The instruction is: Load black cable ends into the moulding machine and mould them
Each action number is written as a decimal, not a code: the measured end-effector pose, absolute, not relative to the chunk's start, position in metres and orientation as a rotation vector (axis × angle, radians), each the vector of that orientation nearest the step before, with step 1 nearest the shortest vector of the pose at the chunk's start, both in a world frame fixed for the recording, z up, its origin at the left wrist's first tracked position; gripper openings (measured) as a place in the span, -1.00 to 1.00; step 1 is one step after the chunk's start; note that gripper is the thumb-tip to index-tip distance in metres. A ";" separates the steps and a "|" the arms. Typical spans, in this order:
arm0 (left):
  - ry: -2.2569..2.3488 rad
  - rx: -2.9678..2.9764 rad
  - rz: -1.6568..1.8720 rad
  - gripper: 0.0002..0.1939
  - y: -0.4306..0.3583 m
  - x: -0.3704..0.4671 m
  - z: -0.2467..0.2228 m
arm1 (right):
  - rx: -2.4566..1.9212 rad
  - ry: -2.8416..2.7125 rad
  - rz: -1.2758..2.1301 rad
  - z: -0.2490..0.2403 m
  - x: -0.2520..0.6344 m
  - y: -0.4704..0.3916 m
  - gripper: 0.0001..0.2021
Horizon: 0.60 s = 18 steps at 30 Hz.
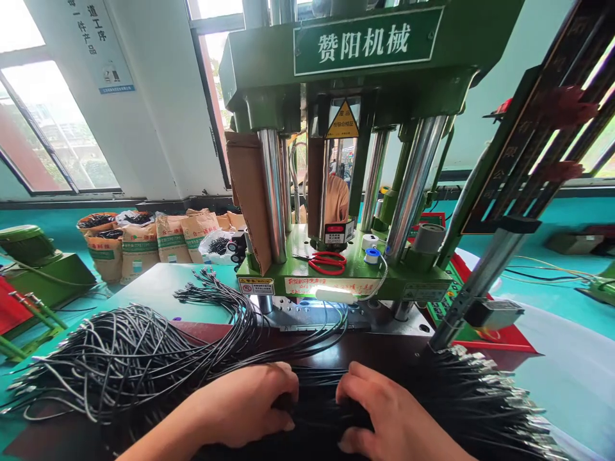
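A thick bundle of black cables (pixel 319 376) runs crosswise in front of me. My left hand (pixel 252 403) is curled over the bundle's left part, thumb below and fingers above. On the right part, my right hand (pixel 384 406) curls round the same cables in a similar way, facing the left one across a short gap. The undersides of the fingers are hidden in the dark strands. Metal-tipped cable ends (pixel 509 397) fan out to the right. Other cables (pixel 331 320) lead into the lit lower part of the green press (pixel 259 70).
A large tangled cable pile (pixel 125 346) covers the table's left side. Red-handled scissors (pixel 327 262), a blue-and-white spool (pixel 371 256) and a white lamp (pixel 335 295) are on the press. A slanted metal post (pixel 480 288) stands at right. Filled sacks (pixel 139 246) line the wall.
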<state>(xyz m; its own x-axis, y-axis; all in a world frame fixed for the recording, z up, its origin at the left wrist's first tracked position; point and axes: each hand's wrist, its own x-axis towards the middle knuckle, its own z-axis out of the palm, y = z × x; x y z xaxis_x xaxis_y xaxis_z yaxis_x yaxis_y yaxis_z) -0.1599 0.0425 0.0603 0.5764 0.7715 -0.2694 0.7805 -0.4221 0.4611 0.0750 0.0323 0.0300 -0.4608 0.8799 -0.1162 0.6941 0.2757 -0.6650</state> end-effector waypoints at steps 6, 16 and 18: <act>1.216 2.257 0.026 -0.91 0.043 -0.162 0.063 | -1.439 -2.251 0.947 0.032 0.075 0.030 -0.74; 1.275 2.226 0.098 -0.90 0.043 -0.163 0.074 | -1.371 -2.260 0.715 0.032 0.080 0.038 -0.86; 1.231 2.231 0.080 -0.91 0.042 -0.163 0.073 | -1.349 -2.278 0.790 0.032 0.081 0.038 -0.93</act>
